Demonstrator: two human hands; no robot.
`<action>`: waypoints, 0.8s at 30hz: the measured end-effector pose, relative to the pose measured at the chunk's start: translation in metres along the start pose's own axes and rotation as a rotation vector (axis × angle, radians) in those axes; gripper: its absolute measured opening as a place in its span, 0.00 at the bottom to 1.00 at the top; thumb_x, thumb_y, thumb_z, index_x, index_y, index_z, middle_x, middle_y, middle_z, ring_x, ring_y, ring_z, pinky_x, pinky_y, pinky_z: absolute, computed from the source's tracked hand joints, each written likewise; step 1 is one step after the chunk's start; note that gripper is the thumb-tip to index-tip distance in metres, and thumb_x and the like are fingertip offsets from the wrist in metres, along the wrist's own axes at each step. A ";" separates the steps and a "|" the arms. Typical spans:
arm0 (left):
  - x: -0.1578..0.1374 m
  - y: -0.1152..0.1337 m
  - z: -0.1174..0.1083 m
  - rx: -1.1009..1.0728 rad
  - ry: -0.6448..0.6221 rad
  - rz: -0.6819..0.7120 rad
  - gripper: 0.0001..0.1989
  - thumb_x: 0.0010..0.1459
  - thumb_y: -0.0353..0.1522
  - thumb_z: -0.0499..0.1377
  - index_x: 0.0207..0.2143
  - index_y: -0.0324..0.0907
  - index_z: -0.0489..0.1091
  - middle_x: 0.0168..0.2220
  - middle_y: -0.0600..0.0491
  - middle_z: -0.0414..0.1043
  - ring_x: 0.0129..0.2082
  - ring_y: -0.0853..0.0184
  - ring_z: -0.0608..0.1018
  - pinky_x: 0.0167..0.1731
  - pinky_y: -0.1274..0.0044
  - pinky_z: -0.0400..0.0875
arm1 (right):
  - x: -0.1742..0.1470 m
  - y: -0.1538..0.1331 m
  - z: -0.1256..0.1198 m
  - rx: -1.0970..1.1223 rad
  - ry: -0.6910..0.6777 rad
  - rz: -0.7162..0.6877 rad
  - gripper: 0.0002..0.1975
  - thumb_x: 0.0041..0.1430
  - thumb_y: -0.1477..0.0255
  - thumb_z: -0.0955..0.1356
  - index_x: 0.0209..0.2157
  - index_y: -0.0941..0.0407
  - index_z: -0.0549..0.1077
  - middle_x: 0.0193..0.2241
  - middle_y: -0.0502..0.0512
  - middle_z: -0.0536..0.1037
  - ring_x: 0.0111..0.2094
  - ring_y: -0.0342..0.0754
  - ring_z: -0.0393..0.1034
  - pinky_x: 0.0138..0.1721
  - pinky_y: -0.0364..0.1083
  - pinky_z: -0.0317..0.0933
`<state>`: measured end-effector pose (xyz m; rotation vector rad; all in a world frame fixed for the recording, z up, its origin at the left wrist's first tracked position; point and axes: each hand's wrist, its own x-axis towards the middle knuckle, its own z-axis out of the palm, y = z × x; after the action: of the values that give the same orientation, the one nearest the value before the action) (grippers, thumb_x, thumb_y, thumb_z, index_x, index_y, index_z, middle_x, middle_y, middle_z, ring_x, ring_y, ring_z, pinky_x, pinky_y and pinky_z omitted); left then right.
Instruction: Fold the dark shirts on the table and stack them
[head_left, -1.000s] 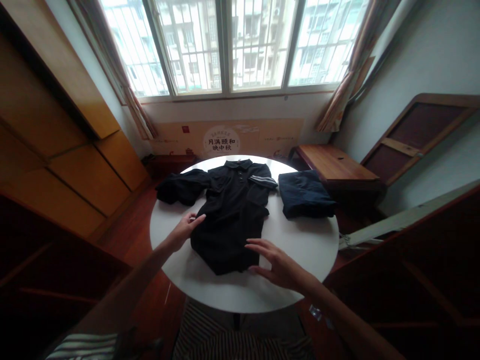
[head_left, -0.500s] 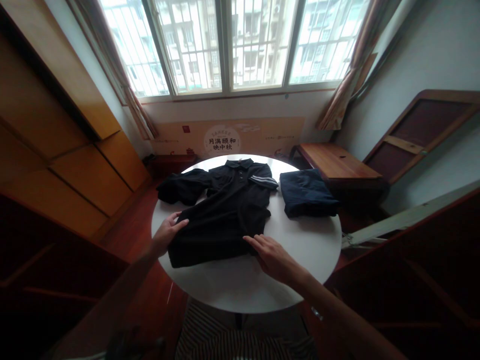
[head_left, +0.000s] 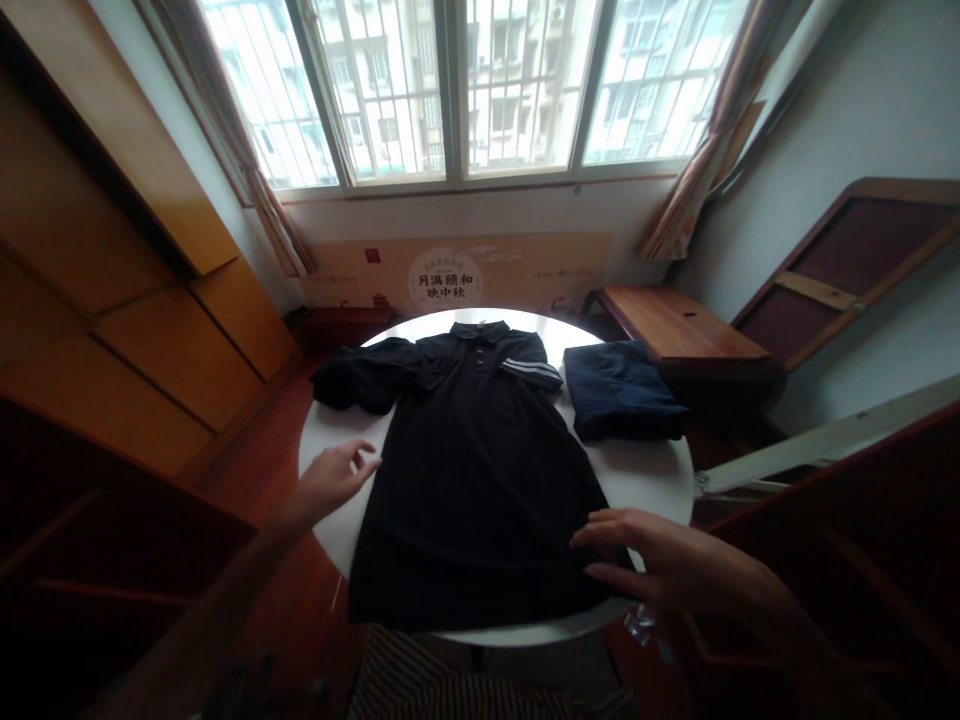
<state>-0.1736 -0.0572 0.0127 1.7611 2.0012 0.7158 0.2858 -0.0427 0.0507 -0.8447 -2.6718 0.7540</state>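
Observation:
A black polo shirt (head_left: 480, 490) lies front up on the round white table (head_left: 334, 530), its collar toward the window and its hem hanging at the near edge. White stripes run round the sleeve on the right. My left hand (head_left: 341, 478) is beside the shirt's left edge, fingers apart, with nothing in it. On the right, my right hand (head_left: 645, 555) is over the lower right corner of the shirt, thumb and fingers spread. Whether its fingertips touch the cloth I cannot tell.
A folded dark navy garment (head_left: 624, 390) sits at the table's right side. Another dark bundled garment (head_left: 360, 375) lies at the left, against the shirt's sleeve. Beyond the table are a wooden desk (head_left: 682, 325) and a barred window (head_left: 517, 90).
The polo shirt's lower part has been spread out flat and pulled toward me. My right hand has moved right and opened; my left hand has let go of the cloth.

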 end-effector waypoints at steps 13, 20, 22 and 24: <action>0.215 0.060 0.085 0.266 0.001 0.117 0.21 0.60 0.38 0.61 0.46 0.27 0.71 0.55 0.26 0.67 0.61 0.44 0.65 0.61 0.62 0.56 | 0.204 0.028 0.086 -0.290 0.027 -0.073 0.29 0.68 0.56 0.62 0.65 0.55 0.62 0.68 0.63 0.57 0.68 0.64 0.48 0.64 0.69 0.43; 0.244 0.049 0.070 0.042 0.133 -0.080 0.08 0.55 0.24 0.59 0.38 0.35 0.73 0.46 0.36 0.74 0.55 0.49 0.72 0.57 0.65 0.62 | 0.198 0.035 0.092 -0.245 0.021 -0.075 0.29 0.69 0.57 0.60 0.66 0.55 0.62 0.69 0.61 0.55 0.69 0.61 0.45 0.66 0.68 0.37; 0.254 0.043 0.053 -0.086 0.233 -0.153 0.13 0.54 0.22 0.58 0.42 0.33 0.72 0.46 0.33 0.73 0.54 0.47 0.73 0.55 0.63 0.63 | 0.199 0.034 0.092 -0.239 0.019 -0.074 0.29 0.69 0.57 0.60 0.66 0.55 0.62 0.69 0.61 0.55 0.69 0.62 0.44 0.66 0.68 0.37; 0.260 0.034 0.031 -0.247 0.346 -0.210 0.16 0.54 0.21 0.57 0.46 0.31 0.70 0.46 0.31 0.72 0.54 0.45 0.73 0.54 0.61 0.64 | 0.199 0.034 0.093 -0.230 0.018 -0.078 0.29 0.69 0.57 0.60 0.66 0.55 0.62 0.69 0.61 0.55 0.69 0.61 0.44 0.66 0.67 0.38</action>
<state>-0.1650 0.2069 0.0213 1.3334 2.1599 1.2030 0.1078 0.0609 -0.0313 -0.7887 -2.7938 0.4243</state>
